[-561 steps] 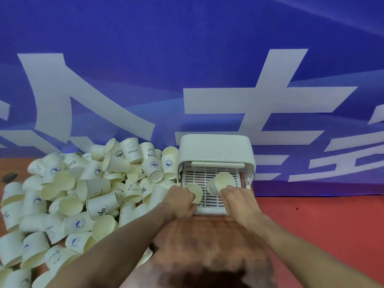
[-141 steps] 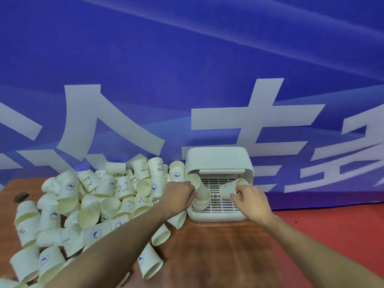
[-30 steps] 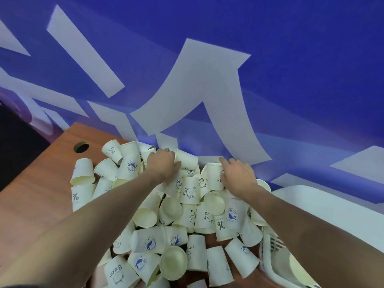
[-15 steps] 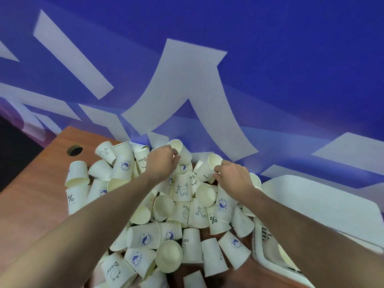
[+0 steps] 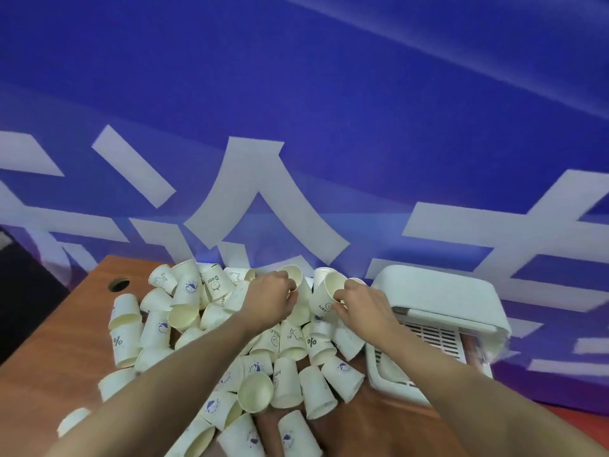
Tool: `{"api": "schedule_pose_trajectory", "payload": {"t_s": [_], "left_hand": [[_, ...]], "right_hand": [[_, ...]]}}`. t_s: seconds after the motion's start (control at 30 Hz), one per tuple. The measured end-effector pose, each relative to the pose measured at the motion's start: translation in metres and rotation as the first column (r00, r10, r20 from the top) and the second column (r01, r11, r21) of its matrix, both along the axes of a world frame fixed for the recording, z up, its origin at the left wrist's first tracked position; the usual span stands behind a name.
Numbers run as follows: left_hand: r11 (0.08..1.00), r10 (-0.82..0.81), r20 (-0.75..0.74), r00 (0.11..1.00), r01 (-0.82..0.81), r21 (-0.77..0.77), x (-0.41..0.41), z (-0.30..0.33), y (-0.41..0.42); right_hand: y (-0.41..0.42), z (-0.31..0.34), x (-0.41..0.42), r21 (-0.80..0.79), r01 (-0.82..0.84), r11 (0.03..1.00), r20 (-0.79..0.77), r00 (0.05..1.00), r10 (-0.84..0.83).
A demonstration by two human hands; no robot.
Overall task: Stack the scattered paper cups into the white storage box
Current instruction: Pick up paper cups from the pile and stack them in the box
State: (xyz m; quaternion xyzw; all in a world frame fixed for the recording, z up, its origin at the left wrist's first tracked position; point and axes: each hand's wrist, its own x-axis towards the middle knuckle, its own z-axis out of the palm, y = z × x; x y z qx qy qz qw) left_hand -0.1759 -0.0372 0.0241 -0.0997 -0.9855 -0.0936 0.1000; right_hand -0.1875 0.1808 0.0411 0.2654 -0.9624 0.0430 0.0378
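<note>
Paper cups (image 5: 324, 293) held by both hands, seemingly beside the white storage box (image 5: 438, 300).

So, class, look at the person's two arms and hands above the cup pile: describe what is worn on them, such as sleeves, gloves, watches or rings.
Both forearms are bare as far as the frame shows; no sleeve edge is in view. The left hand and right hand wear no gloves. No watch, bracelet or strap shows at either wrist, and no ring is visible, though the fingers are partly hidden.
</note>
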Motion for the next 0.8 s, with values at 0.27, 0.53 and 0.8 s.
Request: {"api": "schedule_pose_trajectory", "payload": {"t_s": [0.27, 0.53, 0.8], "left_hand": [[0.975, -0.217, -0.029, 0.976, 0.215, -0.059, 0.035, 0.001, 0.076], [0.939, -0.340, -0.003, 0.940, 0.339, -0.053, 0.044, 0.009, 0.156], [0.904, -0.406, 0.057, 0.912, 0.410, -0.120, 0.047, -0.001, 0.205]], "right_hand": [[0.081, 0.004, 0.060, -0.040, 0.067, 0.997, -0.077, 0.995, -0.070], [0.162, 0.004, 0.090, -0.097, 0.215, 0.972, -0.045, 0.975, -0.220], [0.215, -0.007, 0.106, -0.097, 0.319, 0.943, 0.028, 0.948, -0.318]]}}
